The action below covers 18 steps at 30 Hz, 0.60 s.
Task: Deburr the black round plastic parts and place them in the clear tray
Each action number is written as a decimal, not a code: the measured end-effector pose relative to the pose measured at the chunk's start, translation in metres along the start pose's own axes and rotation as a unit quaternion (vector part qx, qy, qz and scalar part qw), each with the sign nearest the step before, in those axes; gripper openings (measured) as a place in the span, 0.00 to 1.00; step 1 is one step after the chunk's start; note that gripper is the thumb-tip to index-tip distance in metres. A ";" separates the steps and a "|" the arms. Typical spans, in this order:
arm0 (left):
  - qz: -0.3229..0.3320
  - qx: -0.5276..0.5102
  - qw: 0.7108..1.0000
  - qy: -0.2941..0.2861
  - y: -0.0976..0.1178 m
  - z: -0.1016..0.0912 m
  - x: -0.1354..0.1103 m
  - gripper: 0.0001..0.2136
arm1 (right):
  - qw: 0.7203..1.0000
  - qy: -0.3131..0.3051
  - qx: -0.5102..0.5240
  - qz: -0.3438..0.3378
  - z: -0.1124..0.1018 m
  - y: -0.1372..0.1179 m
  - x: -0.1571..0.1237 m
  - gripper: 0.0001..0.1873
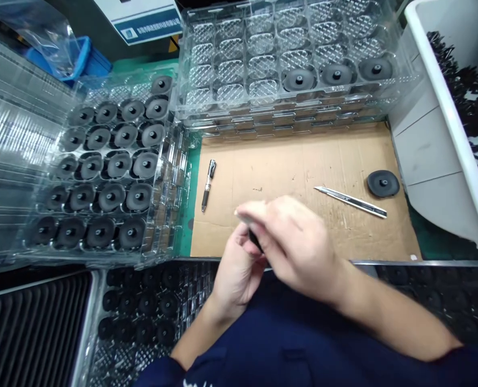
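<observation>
Both hands meet above the front middle of the cardboard sheet. Between them is a small black part [255, 239], mostly covered by fingers, so its full shape is hidden. My left hand [237, 271] grips it from below, fingers curled. My right hand [297, 242], slightly blurred, closes over its upper side with bent fingers. A thin grey edge shows at the right fingertips; whether it belongs to the same part I cannot tell. To the right on the cardboard lie a black rounded disc with a centre stub [383, 184] and a slim craft knife [352, 202].
A pen [208, 185] lies left on the cardboard [239, 161]. Stacked clear trays [164, 199] hold black discs at left; another stack [259, 91] stands behind, its front row partly filled. A white bin [444, 107] of small black pieces is at right, a blue bin [96, 62] back left.
</observation>
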<state>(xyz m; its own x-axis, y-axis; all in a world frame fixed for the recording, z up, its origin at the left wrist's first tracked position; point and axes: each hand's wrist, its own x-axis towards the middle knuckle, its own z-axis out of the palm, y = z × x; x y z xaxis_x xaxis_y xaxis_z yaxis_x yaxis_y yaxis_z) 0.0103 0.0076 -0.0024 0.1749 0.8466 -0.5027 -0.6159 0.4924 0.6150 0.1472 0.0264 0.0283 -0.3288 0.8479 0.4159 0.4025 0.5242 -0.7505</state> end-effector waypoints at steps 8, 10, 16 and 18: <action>-0.002 0.021 1.000 -0.018 0.006 0.004 0.001 0.22 | 1.000 0.006 -0.003 -0.015 0.001 -0.004 0.002 0.14; 0.006 0.024 0.999 -0.021 0.007 0.003 0.001 0.23 | 0.999 0.019 -0.001 -0.028 0.002 -0.005 0.001 0.15; 0.014 0.037 0.999 -0.023 0.009 0.003 0.000 0.22 | 0.999 -0.021 0.017 -0.022 -0.001 -0.005 0.001 0.13; 0.007 0.041 0.998 -0.037 0.008 0.004 0.000 0.25 | 0.999 0.014 0.005 -0.028 -0.001 -0.005 0.002 0.14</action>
<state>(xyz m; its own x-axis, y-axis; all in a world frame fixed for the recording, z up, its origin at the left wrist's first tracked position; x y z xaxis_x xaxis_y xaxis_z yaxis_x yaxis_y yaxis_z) 0.0082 0.0124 0.0052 0.2241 0.8649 -0.4490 -0.5539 0.4922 0.6715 0.1457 0.0257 0.0335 -0.3262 0.8187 0.4725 0.3753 0.5709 -0.7302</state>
